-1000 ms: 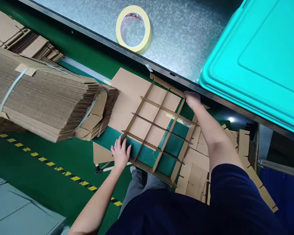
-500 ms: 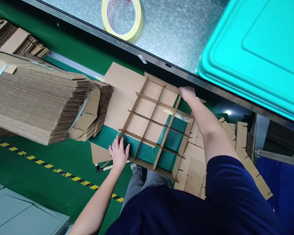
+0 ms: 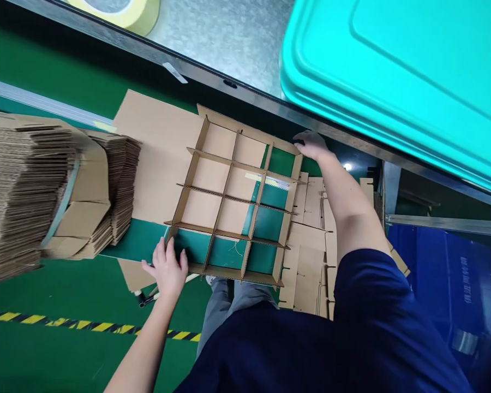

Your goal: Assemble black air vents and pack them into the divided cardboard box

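A cardboard divider grid (image 3: 216, 194) of interlocked slotted strips lies in front of me, partly over a flat cardboard sheet (image 3: 159, 158) and partly over a green surface (image 3: 139, 237). At its near left corner, my left hand (image 3: 169, 270) has its fingers around the strip ends, the little finger sticking out. My right hand (image 3: 313, 144) reaches to the far right corner, fingers curled at the end of the far strip. The fingertips' exact hold there is partly hidden.
Bundled folded cardboard (image 3: 20, 191) sits at the left. Loose slotted pieces (image 3: 306, 245) lie right of the grid. A metal bench (image 3: 221, 38) crosses the far side, bearing a tape roll (image 3: 143, 16) and a turquoise lid (image 3: 393, 71). A blue bin (image 3: 442, 273) stands at right.
My view has shifted right, so the bench, stacks and grid sit further left in it. The grid has turned slightly; both hands remain at its same corners.
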A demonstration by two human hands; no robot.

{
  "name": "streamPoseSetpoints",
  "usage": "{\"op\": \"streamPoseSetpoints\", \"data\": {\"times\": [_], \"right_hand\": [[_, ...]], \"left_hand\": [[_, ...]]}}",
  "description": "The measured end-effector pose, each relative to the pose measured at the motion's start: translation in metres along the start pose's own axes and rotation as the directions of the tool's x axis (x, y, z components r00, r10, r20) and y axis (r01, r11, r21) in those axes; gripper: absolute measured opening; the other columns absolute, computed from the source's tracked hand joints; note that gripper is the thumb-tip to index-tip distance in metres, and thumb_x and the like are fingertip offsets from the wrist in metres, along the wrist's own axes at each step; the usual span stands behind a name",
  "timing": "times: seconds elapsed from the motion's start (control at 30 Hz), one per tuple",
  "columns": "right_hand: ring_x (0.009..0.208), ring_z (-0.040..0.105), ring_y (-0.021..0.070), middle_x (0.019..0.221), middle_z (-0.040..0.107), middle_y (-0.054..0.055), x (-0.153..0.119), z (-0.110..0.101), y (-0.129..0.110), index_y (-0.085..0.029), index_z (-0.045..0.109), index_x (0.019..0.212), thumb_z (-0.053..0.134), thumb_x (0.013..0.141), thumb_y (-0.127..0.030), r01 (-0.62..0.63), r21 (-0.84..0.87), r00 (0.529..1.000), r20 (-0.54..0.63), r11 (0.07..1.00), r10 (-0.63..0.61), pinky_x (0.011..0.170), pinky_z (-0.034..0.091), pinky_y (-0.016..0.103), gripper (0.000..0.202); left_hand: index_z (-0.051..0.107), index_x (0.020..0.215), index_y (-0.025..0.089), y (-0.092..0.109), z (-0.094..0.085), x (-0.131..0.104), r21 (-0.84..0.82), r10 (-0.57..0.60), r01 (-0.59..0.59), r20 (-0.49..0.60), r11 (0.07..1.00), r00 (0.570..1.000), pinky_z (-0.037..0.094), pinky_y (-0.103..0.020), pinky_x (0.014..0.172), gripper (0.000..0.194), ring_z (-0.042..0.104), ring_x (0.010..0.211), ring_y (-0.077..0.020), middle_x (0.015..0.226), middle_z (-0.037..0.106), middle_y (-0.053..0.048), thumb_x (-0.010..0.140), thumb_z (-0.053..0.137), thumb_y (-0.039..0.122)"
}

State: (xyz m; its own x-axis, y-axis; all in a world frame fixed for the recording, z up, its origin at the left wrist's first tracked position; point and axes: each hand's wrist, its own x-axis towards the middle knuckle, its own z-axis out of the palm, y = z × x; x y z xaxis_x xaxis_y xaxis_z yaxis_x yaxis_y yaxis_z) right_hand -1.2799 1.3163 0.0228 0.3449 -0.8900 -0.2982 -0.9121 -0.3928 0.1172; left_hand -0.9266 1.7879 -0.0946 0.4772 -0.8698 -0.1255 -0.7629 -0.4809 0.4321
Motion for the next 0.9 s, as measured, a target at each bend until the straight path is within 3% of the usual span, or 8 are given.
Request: {"op": "streamPoseSetpoints", "data": {"times": [0.17, 0.33, 0.47, 0.6, 0.9], "right_hand": [[0.116, 0.062, 0.0291, 0.13, 0.069, 0.009, 0.0, 0.009, -0.008, -0.02, 0.072, 0.124, 0.044, 0.095, -0.016, -0.063, -0.035, 0.998, 0.016, 0.997, 0.063, 0.097, 0.051, 0.04, 0.04], [0.12, 0.059, 0.0352, 0.128, 0.068, 0.017, 0.007, 0.008, -0.029, -0.015, 0.073, 0.12, 0.046, 0.094, -0.017, -0.112, -0.054, 0.993, -0.045, 0.992, 0.109, 0.096, 0.05, 0.043, 0.038], [0.123, 0.056, 0.0355, 0.136, 0.064, 0.016, 0.024, 0.008, -0.059, -0.017, 0.065, 0.134, 0.047, 0.098, -0.027, 0.002, 0.002, 0.996, -0.088, 1.0, -0.002, 0.098, 0.05, 0.046, 0.041], [0.116, 0.058, 0.0334, 0.128, 0.067, 0.015, 0.042, 0.011, -0.082, -0.018, 0.067, 0.128, 0.044, 0.096, -0.017, 0.03, -0.011, 0.999, -0.037, 0.999, -0.031, 0.095, 0.051, 0.045, 0.039], [0.113, 0.06, 0.0319, 0.117, 0.07, 0.017, 0.031, 0.02, -0.089, -0.016, 0.069, 0.119, 0.034, 0.1, -0.015, -0.004, -0.085, 0.996, -0.089, 0.996, -0.003, 0.087, 0.052, 0.039, 0.04]], "left_hand": [[0.047, 0.151, 0.013, -0.002, 0.001, 0.0, 0.006, 0.009, -0.009, -0.007, 1.0, 1.0, 0.014, -0.071, 0.12, 0.056, 0.045, 0.142, -0.0406, 0.16, 0.042, -0.023, 0.102, 0.041, 0.04], [0.046, 0.151, 0.013, -0.003, 0.001, -0.001, 0.005, 0.017, -0.017, -0.003, 1.0, 1.0, 0.017, -0.07, 0.119, 0.056, 0.046, 0.141, -0.0397, 0.159, 0.043, -0.023, 0.101, 0.041, 0.038], [0.047, 0.15, 0.014, -0.001, 0.0, -0.001, 0.007, 0.008, -0.008, -0.002, 1.0, 1.0, 0.016, -0.069, 0.119, 0.055, 0.047, 0.14, -0.0384, 0.159, 0.043, -0.022, 0.101, 0.04, 0.038], [0.045, 0.152, 0.016, 0.0, -0.002, -0.001, -0.009, -0.006, 0.006, 0.015, 1.0, 1.0, 0.015, -0.069, 0.119, 0.056, 0.046, 0.141, -0.0384, 0.159, 0.044, -0.022, 0.101, 0.041, 0.036], [0.045, 0.153, 0.018, -0.001, -0.001, -0.005, -0.046, -0.022, 0.022, 0.006, 0.999, 1.0, 0.017, -0.067, 0.118, 0.056, 0.047, 0.14, -0.0383, 0.16, 0.044, -0.021, 0.1, 0.042, 0.034]]}}
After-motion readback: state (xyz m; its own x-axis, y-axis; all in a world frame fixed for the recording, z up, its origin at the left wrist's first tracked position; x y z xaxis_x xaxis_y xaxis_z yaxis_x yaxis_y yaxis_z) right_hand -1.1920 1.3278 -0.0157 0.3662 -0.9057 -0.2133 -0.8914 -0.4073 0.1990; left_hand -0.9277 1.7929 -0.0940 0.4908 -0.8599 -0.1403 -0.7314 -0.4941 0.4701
